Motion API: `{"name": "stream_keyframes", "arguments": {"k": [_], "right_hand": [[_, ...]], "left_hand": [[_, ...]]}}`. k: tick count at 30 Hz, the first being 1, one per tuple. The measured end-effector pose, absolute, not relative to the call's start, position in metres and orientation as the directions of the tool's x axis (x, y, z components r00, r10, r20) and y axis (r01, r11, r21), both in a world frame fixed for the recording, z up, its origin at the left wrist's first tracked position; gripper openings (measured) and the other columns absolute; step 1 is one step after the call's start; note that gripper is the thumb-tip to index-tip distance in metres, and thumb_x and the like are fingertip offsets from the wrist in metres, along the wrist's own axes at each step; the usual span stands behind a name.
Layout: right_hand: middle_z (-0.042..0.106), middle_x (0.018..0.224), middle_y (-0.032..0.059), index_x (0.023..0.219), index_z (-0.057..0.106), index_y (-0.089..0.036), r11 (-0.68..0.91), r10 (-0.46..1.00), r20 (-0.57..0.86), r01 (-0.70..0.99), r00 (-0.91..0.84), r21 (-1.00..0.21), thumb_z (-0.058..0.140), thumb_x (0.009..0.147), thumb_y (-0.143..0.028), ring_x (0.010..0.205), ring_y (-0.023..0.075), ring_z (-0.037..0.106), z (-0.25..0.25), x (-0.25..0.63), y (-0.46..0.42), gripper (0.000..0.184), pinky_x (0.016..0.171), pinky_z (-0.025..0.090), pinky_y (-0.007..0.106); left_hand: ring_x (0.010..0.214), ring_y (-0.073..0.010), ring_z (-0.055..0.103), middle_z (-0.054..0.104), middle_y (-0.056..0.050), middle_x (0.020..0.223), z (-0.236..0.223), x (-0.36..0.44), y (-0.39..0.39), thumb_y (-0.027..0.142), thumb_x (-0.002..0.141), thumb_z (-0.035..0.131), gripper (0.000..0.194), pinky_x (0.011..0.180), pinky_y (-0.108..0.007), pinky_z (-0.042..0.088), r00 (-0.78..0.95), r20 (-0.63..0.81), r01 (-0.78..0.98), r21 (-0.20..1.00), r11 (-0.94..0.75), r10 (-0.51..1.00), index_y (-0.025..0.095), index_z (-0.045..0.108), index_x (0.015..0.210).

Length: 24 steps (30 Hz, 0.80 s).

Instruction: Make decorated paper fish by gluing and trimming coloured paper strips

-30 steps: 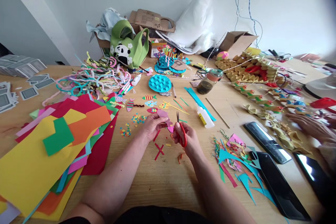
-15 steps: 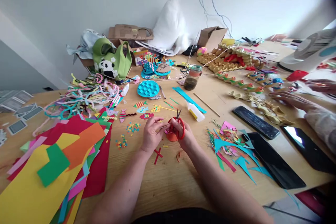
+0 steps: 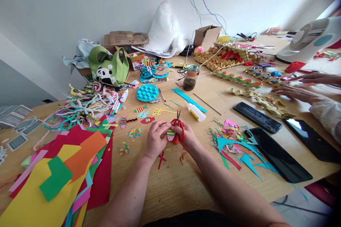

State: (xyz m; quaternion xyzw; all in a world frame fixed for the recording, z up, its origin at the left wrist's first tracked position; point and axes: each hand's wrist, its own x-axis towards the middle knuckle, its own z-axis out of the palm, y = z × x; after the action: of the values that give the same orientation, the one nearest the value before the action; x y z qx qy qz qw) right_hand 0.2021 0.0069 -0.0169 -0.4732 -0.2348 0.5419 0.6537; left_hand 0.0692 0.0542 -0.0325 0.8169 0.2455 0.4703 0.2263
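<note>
My right hand (image 3: 189, 137) is closed round small red-handled scissors (image 3: 178, 130), blades pointing up and away. My left hand (image 3: 156, 138) pinches a small striped paper fish (image 3: 170, 135) held between both hands, just above the wooden table (image 3: 170, 188). Red paper strips (image 3: 160, 158) lie crossed on the table right below my left hand. More decorated paper fish (image 3: 145, 112) lie in a loose row beyond my hands.
A pile of coloured paper sheets (image 3: 53, 173) fills the left. Paper scraps (image 3: 234, 145), a glue bottle (image 3: 196, 111) and dark phones (image 3: 277, 156) lie to the right. Another person's hands (image 3: 298, 92) work at the far right near a fan (image 3: 309, 42). Pipe cleaners (image 3: 82, 103) and a green bag (image 3: 108, 67) sit behind.
The view has swung right, bringing the fan into sight. My hands have come closer together, and the piece between them now shows as a striped fish.
</note>
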Motion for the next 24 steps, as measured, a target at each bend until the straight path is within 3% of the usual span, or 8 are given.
{"name": "stream_keyframes", "arguments": {"k": [3, 5, 9, 13, 18, 24], "right_hand": [[0.059, 0.066, -0.0028, 0.074, 0.058, -0.019, -0.015, 0.925, -0.186, -0.458, 0.331, -0.889, 0.078, 0.052, -0.027, 0.058, 0.0115, 0.050, -0.018, 0.203, 0.007, 0.031, 0.057, 0.040, 0.025], [0.058, 0.066, -0.0030, 0.073, 0.057, -0.019, 0.004, 0.916, -0.170, -0.431, 0.364, -0.902, 0.078, 0.051, -0.028, 0.058, 0.0113, 0.049, -0.017, 0.203, 0.007, 0.032, 0.056, 0.040, 0.025], [0.056, 0.069, -0.0034, 0.072, 0.055, -0.019, 0.104, 0.878, -0.086, -0.362, 0.472, -0.926, 0.078, 0.053, -0.032, 0.060, 0.0111, 0.048, -0.014, 0.204, 0.006, 0.032, 0.059, 0.041, 0.026], [0.054, 0.071, -0.0037, 0.075, 0.053, -0.021, 0.208, 0.849, 0.011, -0.315, 0.528, -0.926, 0.077, 0.060, -0.032, 0.064, 0.0109, 0.047, -0.012, 0.202, 0.003, 0.030, 0.061, 0.041, 0.025], [0.053, 0.072, -0.0035, 0.075, 0.052, -0.021, 0.235, 0.852, 0.043, -0.308, 0.521, -0.922, 0.078, 0.060, -0.035, 0.064, 0.0114, 0.046, -0.010, 0.199, 0.002, 0.033, 0.059, 0.040, 0.025], [0.056, 0.077, -0.0002, 0.078, 0.054, -0.021, 0.156, 0.870, 0.007, -0.262, 0.493, -0.952, 0.075, 0.064, -0.042, 0.069, 0.0142, 0.050, -0.004, 0.200, 0.001, 0.033, 0.064, 0.042, 0.027]], "left_hand": [[0.105, -0.0215, 0.057, 0.063, -0.008, 0.109, -0.031, 0.070, 0.053, 0.004, 0.077, 0.052, 0.040, 0.091, -0.039, 0.049, 0.443, 0.616, 0.164, 0.659, -0.734, 0.652, 0.027, 0.067, 0.106], [0.104, -0.0214, 0.058, 0.062, -0.008, 0.111, -0.030, 0.070, 0.053, 0.005, 0.077, 0.053, 0.040, 0.092, -0.039, 0.048, 0.407, 0.545, 0.127, 0.761, -0.636, 0.733, 0.026, 0.065, 0.109], [0.086, -0.0164, 0.061, 0.062, -0.009, 0.105, -0.027, 0.071, 0.053, 0.019, 0.076, 0.061, 0.035, 0.076, -0.030, 0.051, 0.348, 0.239, -0.092, 0.971, -0.221, 0.906, 0.020, 0.058, 0.112], [0.069, -0.0132, 0.057, 0.064, -0.004, 0.080, -0.022, 0.074, 0.048, 0.037, 0.069, 0.073, 0.031, 0.059, -0.023, 0.044, 0.519, -0.047, -0.107, 0.987, 0.119, 0.854, 0.016, 0.063, 0.089], [0.052, -0.0081, 0.045, 0.056, 0.003, 0.060, -0.022, 0.078, 0.044, 0.038, 0.062, 0.078, 0.030, 0.051, -0.022, 0.035, 0.570, -0.121, -0.099, 0.972, 0.214, 0.813, 0.015, 0.060, 0.068], [0.053, -0.0092, 0.045, 0.055, 0.002, 0.057, -0.022, 0.074, 0.048, 0.034, 0.060, 0.078, 0.027, 0.050, -0.022, 0.035, 0.574, -0.145, -0.105, 0.963, 0.248, 0.806, 0.016, 0.058, 0.063]]}}
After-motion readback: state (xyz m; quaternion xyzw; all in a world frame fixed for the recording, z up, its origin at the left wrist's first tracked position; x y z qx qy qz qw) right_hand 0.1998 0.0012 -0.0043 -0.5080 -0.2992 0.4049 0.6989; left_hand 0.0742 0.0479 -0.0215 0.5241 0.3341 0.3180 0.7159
